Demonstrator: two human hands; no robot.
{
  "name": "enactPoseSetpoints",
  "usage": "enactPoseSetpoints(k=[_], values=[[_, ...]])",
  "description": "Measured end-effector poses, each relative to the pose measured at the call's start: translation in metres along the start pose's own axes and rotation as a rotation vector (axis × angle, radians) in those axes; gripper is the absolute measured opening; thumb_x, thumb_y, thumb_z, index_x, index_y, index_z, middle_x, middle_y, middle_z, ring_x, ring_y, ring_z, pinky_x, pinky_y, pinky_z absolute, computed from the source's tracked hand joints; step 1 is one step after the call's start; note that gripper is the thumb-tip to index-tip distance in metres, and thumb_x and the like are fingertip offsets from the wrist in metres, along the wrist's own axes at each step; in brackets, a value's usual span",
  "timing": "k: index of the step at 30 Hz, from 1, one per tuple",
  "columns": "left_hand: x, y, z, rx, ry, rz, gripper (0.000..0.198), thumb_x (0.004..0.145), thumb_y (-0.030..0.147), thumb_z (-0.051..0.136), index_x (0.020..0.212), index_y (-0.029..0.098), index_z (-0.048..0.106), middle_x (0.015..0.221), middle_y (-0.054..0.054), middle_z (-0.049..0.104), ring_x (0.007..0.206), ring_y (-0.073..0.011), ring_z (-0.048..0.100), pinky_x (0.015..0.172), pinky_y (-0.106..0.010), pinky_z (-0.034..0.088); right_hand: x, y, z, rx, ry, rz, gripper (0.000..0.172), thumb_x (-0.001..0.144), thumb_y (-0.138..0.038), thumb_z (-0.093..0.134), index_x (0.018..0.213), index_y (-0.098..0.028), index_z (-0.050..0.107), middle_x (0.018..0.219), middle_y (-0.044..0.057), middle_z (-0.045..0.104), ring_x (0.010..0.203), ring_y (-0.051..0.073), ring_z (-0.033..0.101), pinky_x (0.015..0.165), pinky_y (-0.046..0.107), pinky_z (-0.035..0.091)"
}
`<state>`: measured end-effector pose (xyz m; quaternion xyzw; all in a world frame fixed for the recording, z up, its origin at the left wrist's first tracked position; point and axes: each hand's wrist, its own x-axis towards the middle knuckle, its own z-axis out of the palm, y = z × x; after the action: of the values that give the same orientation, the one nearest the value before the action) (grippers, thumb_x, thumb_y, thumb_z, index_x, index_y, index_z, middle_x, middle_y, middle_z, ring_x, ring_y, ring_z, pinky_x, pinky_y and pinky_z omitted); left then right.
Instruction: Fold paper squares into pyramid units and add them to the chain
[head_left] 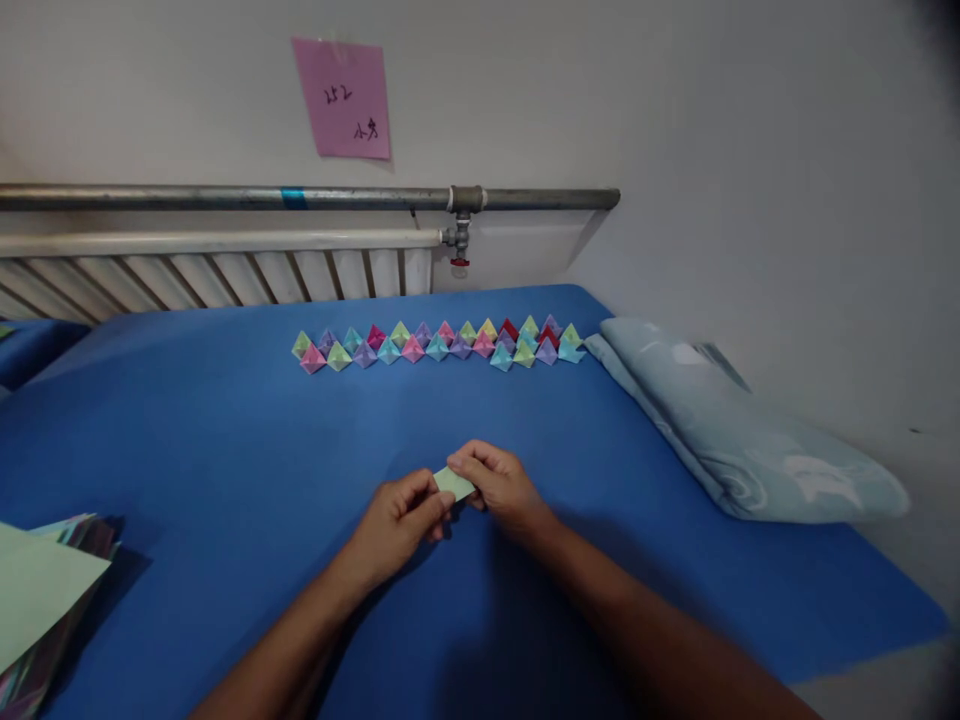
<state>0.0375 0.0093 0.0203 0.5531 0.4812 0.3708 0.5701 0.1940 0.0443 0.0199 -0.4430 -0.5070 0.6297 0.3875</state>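
A small folded piece of pale green paper (pixel 454 484) is held between both hands above the blue surface. My left hand (pixel 409 517) pinches its lower left edge between thumb and fingers. On the upper right side, my right hand (pixel 501 487) grips the same paper, thumb on top. Some fingertips of both hands are hidden behind it. Beyond the hands, several folded paper pieces (pixel 412 348) in pink, green, purple, blue, red and yellow stand in close rows.
A stack of coloured paper sheets (pixel 45 590) lies at the left, a green sheet on top. A folded light blue blanket (pixel 720 430) rests at the right by the wall. Behind the blue surface (pixel 225 430) are a radiator (pixel 225 275), a metal pipe (pixel 225 197) and a pink note (pixel 345 100).
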Motion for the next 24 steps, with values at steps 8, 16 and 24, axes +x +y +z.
enactPoseSetpoints(k=[8,16,24], values=[[0.0017,-0.0015,0.0018,-0.098,-0.014,-0.054,0.032,0.078,0.048,0.061,0.069,0.018,0.058,0.055,0.001,0.056,0.05,-0.0106,0.05,0.055,-0.025,0.04,0.0028,0.0006,-0.0002,-0.021,-0.08,0.026,0.031,0.074,-0.05,0.064,0.073,-0.019,0.057,0.054,-0.007,0.05,0.045,0.007,0.039,0.044,0.021,0.028],[-0.0024,0.0005,0.0014,0.215,0.113,0.132,0.03,0.082,0.039,0.058,0.061,0.019,0.053,0.052,0.004,0.05,0.051,-0.0098,0.042,0.052,-0.023,0.031,0.0008,0.0038,0.002,0.016,-0.082,0.057,0.033,0.075,-0.048,0.062,0.064,-0.02,0.049,0.047,-0.009,0.038,0.044,0.006,0.032,0.043,0.021,0.024],[-0.0023,0.0032,0.0016,0.038,0.001,0.058,0.034,0.081,0.047,0.058,0.062,0.019,0.052,0.052,0.004,0.048,0.048,-0.0088,0.041,0.049,-0.023,0.03,0.0,0.0024,0.0051,0.06,-0.077,0.047,0.036,0.075,-0.052,0.061,0.064,-0.02,0.049,0.05,-0.008,0.041,0.044,0.006,0.033,0.043,0.021,0.023]])
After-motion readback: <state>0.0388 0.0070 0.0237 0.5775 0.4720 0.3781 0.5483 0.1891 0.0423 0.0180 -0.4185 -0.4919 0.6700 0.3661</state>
